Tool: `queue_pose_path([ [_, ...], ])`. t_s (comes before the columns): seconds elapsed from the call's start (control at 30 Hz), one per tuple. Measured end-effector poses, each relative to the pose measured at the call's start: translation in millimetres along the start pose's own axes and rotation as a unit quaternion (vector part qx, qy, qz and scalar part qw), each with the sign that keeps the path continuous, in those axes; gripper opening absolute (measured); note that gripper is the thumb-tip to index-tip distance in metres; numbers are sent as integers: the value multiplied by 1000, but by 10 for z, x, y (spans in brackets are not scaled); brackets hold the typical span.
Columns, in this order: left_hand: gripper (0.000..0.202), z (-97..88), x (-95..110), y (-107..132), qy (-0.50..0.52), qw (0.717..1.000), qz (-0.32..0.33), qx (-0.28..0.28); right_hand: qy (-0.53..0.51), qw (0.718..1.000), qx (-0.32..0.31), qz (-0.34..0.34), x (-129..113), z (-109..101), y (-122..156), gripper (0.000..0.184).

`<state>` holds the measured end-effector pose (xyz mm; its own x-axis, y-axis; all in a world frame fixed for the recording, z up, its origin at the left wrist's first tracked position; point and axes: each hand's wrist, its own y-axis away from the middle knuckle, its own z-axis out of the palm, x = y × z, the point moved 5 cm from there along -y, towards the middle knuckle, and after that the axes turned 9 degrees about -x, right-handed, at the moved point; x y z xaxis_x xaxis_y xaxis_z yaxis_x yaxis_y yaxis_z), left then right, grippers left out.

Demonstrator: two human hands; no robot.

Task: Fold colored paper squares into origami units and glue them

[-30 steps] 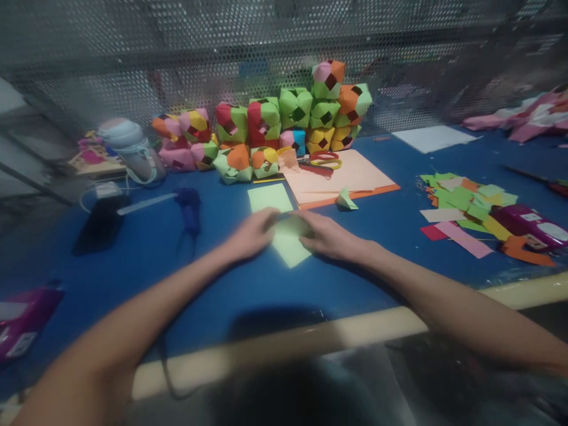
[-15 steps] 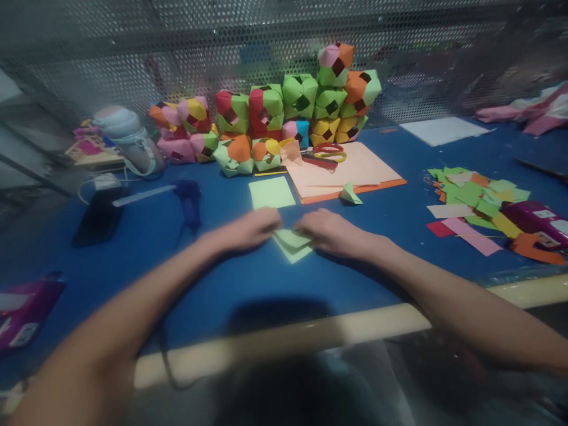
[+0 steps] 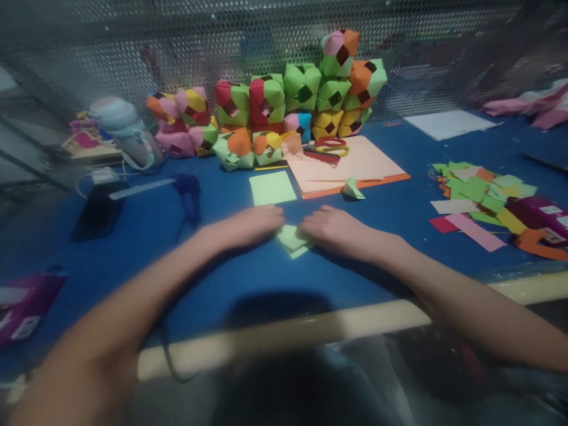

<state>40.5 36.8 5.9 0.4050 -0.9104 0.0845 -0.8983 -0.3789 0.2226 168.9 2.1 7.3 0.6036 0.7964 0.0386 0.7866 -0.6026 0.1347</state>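
Note:
A pale green sheet of paper (image 3: 293, 240), partly folded with a flap lying over it, rests on the blue table between my two hands. At its left edge my left hand (image 3: 261, 222) has its fingers curled together and pressed on the paper. My right hand (image 3: 331, 229) grips the right edge with closed fingers, its fingertips partly hidden. Just beyond lies a flat pale green square (image 3: 272, 188). To its right stands a small folded green paper piece (image 3: 354, 189), beside a stack of peach and orange sheets (image 3: 368, 157).
Folded paper balls (image 3: 303, 89) are piled along the perforated metal screen. Scissors (image 3: 328, 148) lie on the peach sheets. Paper scraps (image 3: 477, 189) are heaped at right near a purple box (image 3: 539, 216). At left are a bottle (image 3: 119, 130), a phone (image 3: 98, 213) and a blue glue gun (image 3: 189, 192).
The folded flap now lies flatter over the green paper. Both hands stay at its edges, with the fingers shifted slightly. My view has tilted a little.

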Motion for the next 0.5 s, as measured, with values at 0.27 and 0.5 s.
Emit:
queue_pose_path([
  [0.27, 20, 10, -34, 12, -17, 1000, -5, 2, 22, 998, -41, 30, -2, -81, 111, 20],
  [0.5, 19, 18, -74, 39, -14, 1000, -7, 0, 20, 996, -75, 53, -13, -108, 148, 18],
])
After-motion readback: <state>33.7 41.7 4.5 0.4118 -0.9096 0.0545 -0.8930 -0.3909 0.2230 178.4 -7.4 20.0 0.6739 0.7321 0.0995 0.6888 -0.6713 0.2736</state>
